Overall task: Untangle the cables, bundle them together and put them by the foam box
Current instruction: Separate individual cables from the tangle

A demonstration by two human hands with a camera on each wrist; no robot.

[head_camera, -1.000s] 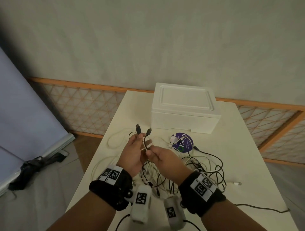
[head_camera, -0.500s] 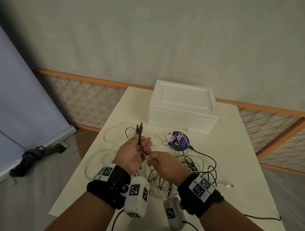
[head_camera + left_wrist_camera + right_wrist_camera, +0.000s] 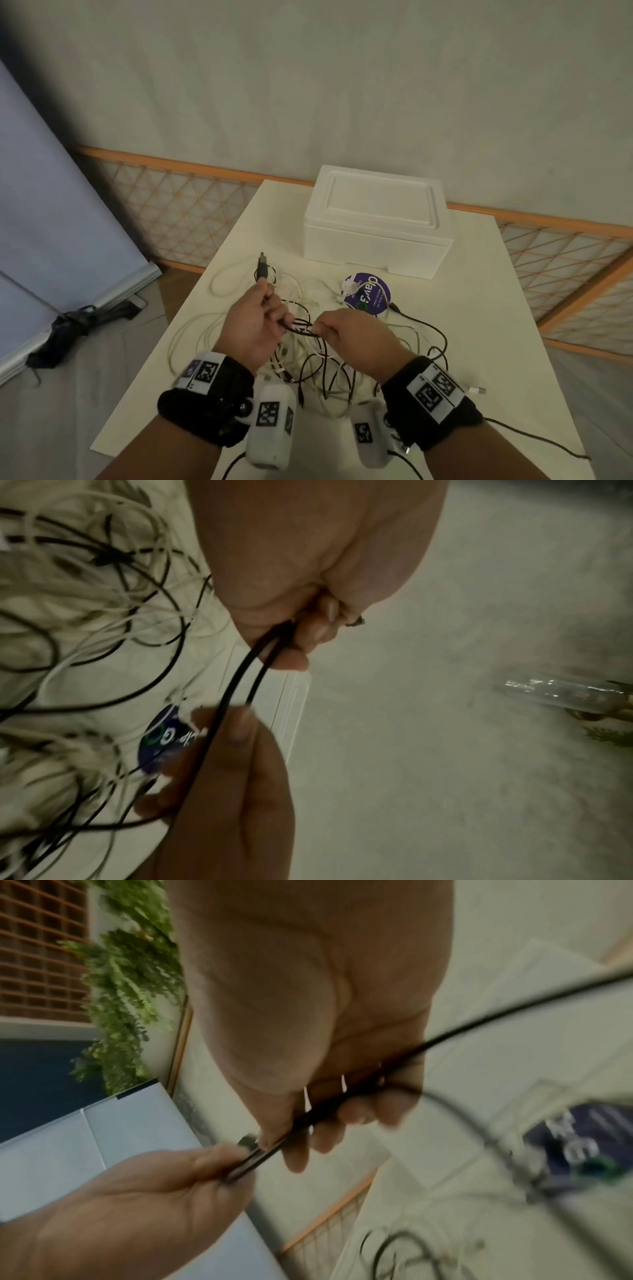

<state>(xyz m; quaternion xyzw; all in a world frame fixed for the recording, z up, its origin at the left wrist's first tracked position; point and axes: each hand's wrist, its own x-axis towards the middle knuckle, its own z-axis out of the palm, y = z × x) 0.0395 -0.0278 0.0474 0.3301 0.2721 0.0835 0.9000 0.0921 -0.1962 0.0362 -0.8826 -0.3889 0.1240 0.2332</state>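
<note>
**A:** What are your hands doing?

**B:** My left hand (image 3: 255,323) is curled round a doubled black cable (image 3: 298,328), its two plugs (image 3: 263,265) sticking up past my fingers. My right hand (image 3: 346,330) pinches the same cable just beside it.

**A:** And beyond them?

**B:** Below my hands, tangled black and white cables (image 3: 329,370) lie on the table (image 3: 479,308). A purple round lid (image 3: 368,294) sits further back, then the foam box (image 3: 376,222).
</note>
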